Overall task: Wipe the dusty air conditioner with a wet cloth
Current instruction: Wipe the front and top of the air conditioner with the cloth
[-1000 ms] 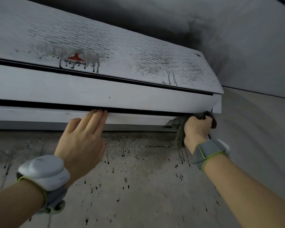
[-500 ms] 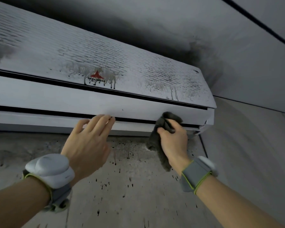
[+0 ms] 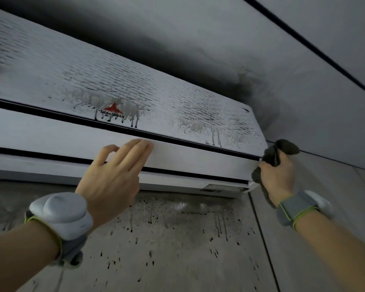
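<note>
The right hand (image 3: 277, 175) grips a bunched dark cloth (image 3: 279, 153) against the right end of a wall-mounted air conditioner (image 3: 76, 81). The left hand (image 3: 114, 175) rests with straight fingers on its front flap. Dark drips streak the wall (image 3: 177, 249) below.

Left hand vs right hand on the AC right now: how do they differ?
The left hand lies with straight fingers flat on the white air conditioner front flap; the right hand is curled round a crumpled dark grey cloth. The left hand sits mid-panel; the right hand is at the unit's right end corner. The left hand holds nothing; the right hand grips the cloth. Both wear grey wrist bands.
</note>
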